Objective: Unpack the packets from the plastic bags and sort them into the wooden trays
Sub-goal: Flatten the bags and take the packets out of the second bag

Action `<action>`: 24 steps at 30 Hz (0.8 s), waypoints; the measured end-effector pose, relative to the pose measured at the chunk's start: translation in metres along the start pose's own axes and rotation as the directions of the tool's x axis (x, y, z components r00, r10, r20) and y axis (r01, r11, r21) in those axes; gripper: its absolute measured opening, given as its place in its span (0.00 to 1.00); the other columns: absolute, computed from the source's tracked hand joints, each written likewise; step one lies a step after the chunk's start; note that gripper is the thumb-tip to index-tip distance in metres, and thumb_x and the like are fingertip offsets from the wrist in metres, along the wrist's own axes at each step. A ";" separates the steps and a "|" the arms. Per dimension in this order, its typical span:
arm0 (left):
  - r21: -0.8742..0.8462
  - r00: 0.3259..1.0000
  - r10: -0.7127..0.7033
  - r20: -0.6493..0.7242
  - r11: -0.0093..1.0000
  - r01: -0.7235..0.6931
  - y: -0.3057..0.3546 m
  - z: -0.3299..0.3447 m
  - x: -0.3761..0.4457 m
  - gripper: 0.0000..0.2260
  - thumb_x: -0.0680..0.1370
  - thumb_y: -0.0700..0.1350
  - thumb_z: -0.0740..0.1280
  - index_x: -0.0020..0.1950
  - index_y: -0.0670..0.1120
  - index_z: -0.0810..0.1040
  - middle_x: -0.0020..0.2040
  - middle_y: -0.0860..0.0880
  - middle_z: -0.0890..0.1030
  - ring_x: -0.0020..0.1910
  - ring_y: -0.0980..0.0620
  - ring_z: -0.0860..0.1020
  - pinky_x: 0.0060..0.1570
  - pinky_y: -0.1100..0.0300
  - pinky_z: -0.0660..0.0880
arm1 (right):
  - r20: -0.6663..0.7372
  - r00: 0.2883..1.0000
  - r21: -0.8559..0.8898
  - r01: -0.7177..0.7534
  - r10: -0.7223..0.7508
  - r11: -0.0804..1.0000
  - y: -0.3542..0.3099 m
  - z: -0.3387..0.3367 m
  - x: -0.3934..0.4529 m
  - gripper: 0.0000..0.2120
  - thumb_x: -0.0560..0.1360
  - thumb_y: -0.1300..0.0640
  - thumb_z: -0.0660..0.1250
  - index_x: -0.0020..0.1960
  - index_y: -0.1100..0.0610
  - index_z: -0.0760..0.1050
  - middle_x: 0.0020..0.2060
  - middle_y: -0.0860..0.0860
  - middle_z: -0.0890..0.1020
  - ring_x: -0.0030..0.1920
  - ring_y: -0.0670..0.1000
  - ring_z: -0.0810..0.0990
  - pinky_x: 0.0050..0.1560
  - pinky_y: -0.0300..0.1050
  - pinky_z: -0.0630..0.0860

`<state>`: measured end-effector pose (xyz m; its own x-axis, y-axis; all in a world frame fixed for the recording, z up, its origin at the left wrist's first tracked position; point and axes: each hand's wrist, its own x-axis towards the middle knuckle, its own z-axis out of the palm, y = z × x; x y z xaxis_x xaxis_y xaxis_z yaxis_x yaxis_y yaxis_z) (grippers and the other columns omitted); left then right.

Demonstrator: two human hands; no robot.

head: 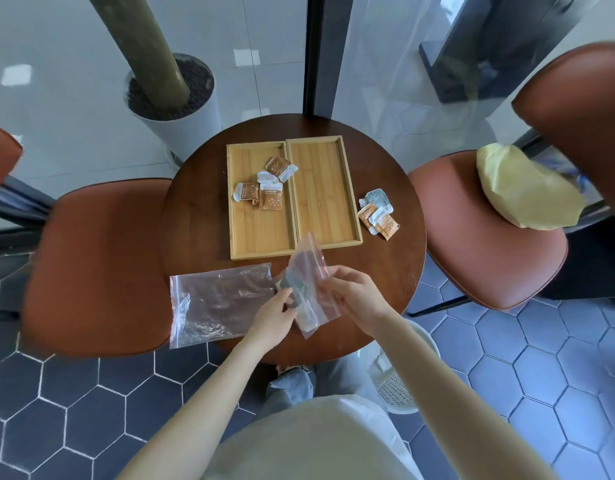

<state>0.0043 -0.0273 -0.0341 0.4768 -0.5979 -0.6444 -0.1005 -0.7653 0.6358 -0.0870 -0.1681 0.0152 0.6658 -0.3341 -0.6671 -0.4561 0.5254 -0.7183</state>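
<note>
Two wooden trays stand side by side on a round dark table. The left tray holds several orange-and-white packets. Nothing lies in the right tray. A small pile of packets, orange ones and a pale blue one, lies on the table to the right of the trays. My right hand holds up a clear zip bag with a red seal strip. My left hand grips the bag's lower part, where a grey-blue packet shows inside. A second, flat plastic bag lies at the table's front left.
Brown leather chairs stand left and right of the table; the right one bears a yellow cushion. A white planter with a trunk stands behind. A white perforated bin sits on the tiled floor by my legs.
</note>
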 end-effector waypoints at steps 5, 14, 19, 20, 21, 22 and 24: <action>-0.532 0.945 -0.129 -0.300 0.845 -0.054 0.020 -0.018 -0.027 0.11 0.78 0.44 0.63 0.59 0.44 0.75 0.54 0.47 0.79 0.50 0.51 0.77 0.43 0.64 0.74 | 0.079 0.992 -0.169 0.108 -0.095 0.980 -0.013 0.033 -0.013 0.04 0.73 0.62 0.67 0.45 0.59 0.82 0.39 0.55 0.82 0.37 0.49 0.79 0.43 0.40 0.75; -0.510 0.916 -0.025 -0.401 0.836 -0.201 0.029 -0.029 -0.057 0.02 0.74 0.46 0.69 0.43 0.49 0.80 0.42 0.48 0.83 0.45 0.50 0.81 0.44 0.55 0.79 | -0.029 0.971 -0.339 0.214 -0.238 0.916 -0.001 0.052 -0.029 0.06 0.72 0.63 0.67 0.41 0.55 0.82 0.36 0.59 0.85 0.39 0.57 0.83 0.45 0.51 0.81; -0.436 0.882 -0.041 -0.469 0.880 -0.191 0.032 -0.026 -0.061 0.08 0.69 0.48 0.74 0.42 0.44 0.82 0.38 0.47 0.84 0.41 0.50 0.82 0.44 0.52 0.80 | -0.047 0.959 -0.404 0.236 -0.278 0.884 0.003 0.052 -0.039 0.08 0.71 0.63 0.69 0.37 0.53 0.83 0.30 0.51 0.84 0.36 0.54 0.84 0.41 0.49 0.81; -0.426 0.879 -0.039 -0.475 0.884 -0.191 0.034 -0.025 -0.062 0.08 0.68 0.48 0.74 0.41 0.44 0.83 0.37 0.46 0.84 0.40 0.50 0.82 0.43 0.52 0.80 | -0.060 0.958 -0.415 0.231 -0.280 0.880 0.003 0.052 -0.040 0.07 0.71 0.63 0.69 0.37 0.53 0.83 0.30 0.51 0.84 0.36 0.54 0.84 0.41 0.50 0.81; -0.414 0.874 -0.033 -0.484 0.889 -0.195 0.035 -0.025 -0.063 0.08 0.68 0.47 0.75 0.40 0.44 0.83 0.37 0.46 0.84 0.39 0.49 0.82 0.42 0.51 0.80 | -0.075 0.957 -0.425 0.224 -0.281 0.877 0.003 0.052 -0.041 0.07 0.71 0.63 0.69 0.37 0.54 0.83 0.30 0.52 0.85 0.36 0.55 0.84 0.41 0.51 0.82; -0.393 0.867 -0.022 -0.498 0.897 -0.204 0.036 -0.024 -0.063 0.07 0.68 0.47 0.75 0.40 0.44 0.83 0.36 0.46 0.84 0.38 0.49 0.83 0.41 0.51 0.80 | -0.089 0.956 -0.432 0.216 -0.280 0.875 0.003 0.052 -0.041 0.07 0.70 0.63 0.69 0.36 0.54 0.83 0.31 0.53 0.85 0.36 0.55 0.84 0.41 0.52 0.83; -0.339 0.854 0.016 -0.519 0.914 -0.223 0.038 -0.023 -0.064 0.07 0.68 0.47 0.75 0.40 0.44 0.84 0.35 0.46 0.85 0.37 0.50 0.83 0.40 0.51 0.80 | -0.113 0.956 -0.444 0.196 -0.271 0.874 0.002 0.051 -0.041 0.06 0.70 0.62 0.70 0.37 0.55 0.83 0.32 0.56 0.85 0.36 0.56 0.84 0.40 0.52 0.83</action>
<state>-0.0096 -0.0124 0.0410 0.8594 -0.3992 -0.3196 0.0976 -0.4855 0.8688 -0.0854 -0.1130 0.0513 0.6937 -0.5501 -0.4649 -0.5307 0.0461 -0.8463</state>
